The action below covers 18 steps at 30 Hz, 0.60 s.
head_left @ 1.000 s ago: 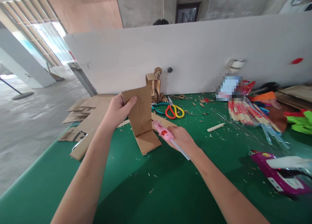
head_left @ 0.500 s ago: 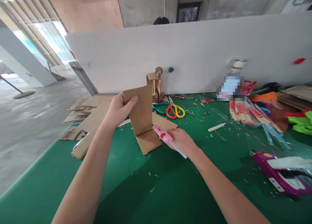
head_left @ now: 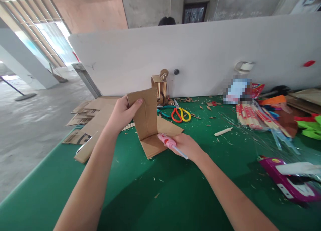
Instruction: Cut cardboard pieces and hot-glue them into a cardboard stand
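My left hand (head_left: 125,112) pinches the upper left edge of an upright cardboard panel (head_left: 146,113), thumb on its front face. The panel's lower edge meets a flat cardboard base (head_left: 154,146) lying on the green table. In my right hand (head_left: 187,145) is a pink glue gun (head_left: 167,141), a clear stick jutting from its rear. Its nozzle is by the lower right corner of the panel, where the two pieces meet. My right fingers are mostly hidden behind the glue gun.
Behind the panel stand a small cardboard structure (head_left: 158,87), scissors (head_left: 182,113) and pliers (head_left: 164,111). Cardboard sheets (head_left: 97,113) lie left. To the right are a wooden stick (head_left: 223,132), packed sticks (head_left: 250,116) and a purple device (head_left: 283,180). A white partition (head_left: 200,57) rises behind.
The glue gun and my right hand have shifted slightly, the gun's rear end moving left and up. My left hand and the panel look almost unchanged.
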Motion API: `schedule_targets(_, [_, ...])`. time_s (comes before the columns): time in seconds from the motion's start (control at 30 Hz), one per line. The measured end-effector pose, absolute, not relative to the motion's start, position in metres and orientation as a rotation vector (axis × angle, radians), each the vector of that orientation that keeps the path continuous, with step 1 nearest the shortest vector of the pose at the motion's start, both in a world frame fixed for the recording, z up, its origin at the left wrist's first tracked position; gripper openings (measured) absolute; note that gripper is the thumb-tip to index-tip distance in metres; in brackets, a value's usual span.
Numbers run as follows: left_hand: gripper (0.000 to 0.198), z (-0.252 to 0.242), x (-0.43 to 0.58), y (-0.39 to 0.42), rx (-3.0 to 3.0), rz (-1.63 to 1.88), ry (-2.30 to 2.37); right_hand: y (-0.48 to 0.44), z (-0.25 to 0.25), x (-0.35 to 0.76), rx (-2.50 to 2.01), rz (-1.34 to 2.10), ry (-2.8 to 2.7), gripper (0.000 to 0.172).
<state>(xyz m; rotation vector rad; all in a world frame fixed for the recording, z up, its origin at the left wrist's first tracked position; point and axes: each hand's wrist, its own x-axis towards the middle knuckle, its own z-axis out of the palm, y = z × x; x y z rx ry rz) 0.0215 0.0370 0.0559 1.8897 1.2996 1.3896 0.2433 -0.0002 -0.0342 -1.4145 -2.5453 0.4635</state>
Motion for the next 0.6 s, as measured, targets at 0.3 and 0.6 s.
schedule_targets(0.3, [0.031,0.056,0.022,0.037,1.884,1.390,1.312,0.001,-0.040,0.242,-1.366,0.510,-2.378,0.034])
schedule_targets(0.6, [0.031,0.057,0.023,0.037,1.893,1.391,1.285,0.003,-0.049,0.248,-1.443,0.476,-2.375,0.030])
